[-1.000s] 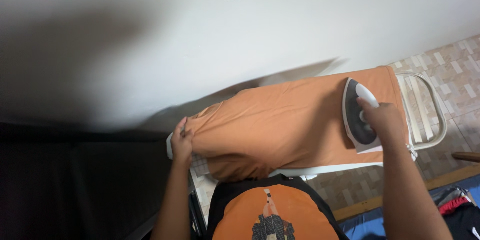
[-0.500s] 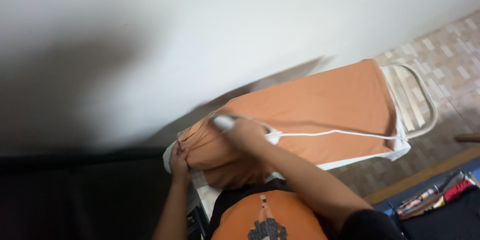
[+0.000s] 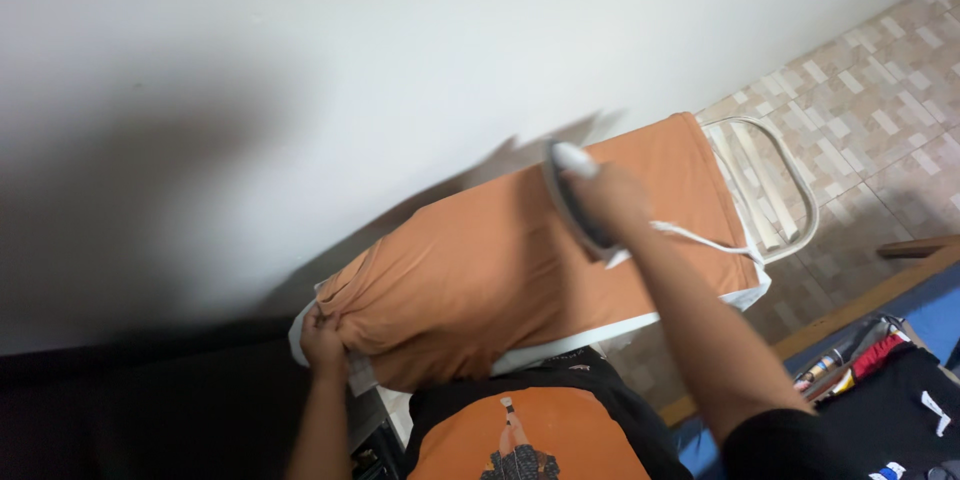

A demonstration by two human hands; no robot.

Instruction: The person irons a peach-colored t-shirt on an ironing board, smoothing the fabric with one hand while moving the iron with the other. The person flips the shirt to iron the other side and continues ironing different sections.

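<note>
My right hand is clamped on the iron, which presses the orange garment toward the ironing board's wire-rack end. My left hand pinches the garment's edge at the board's opposite end.

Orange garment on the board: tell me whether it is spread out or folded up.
Spread out. The orange garment lies flat along the ironing board; the left hand grips its end, while the right hand holds the iron on it.
</note>
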